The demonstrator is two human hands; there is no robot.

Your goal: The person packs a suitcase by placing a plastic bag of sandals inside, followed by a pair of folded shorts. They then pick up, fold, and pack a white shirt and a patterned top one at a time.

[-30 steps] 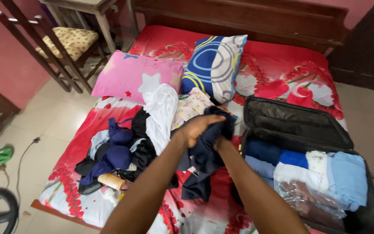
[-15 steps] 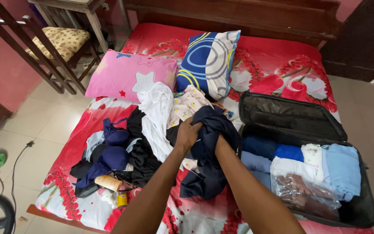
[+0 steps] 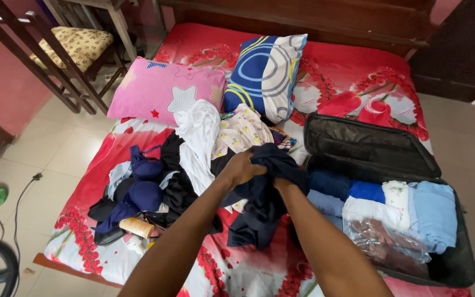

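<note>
Head cam: both hands' fingers clamped on dark garment (image 3: 259,203), left hand (image 3: 241,169), right hand (image 3: 282,184) partly hidden.

Both arms come into view bare from the lower edge up to the wrists: no sleeve, cuff or glove shows on either forearm. The left hand (image 3: 242,169) wears no ring, watch or bracelet that can be seen. The right hand (image 3: 282,184) is mostly hidden, so only its bare wrist shows, likewise without strap or band.
</note>
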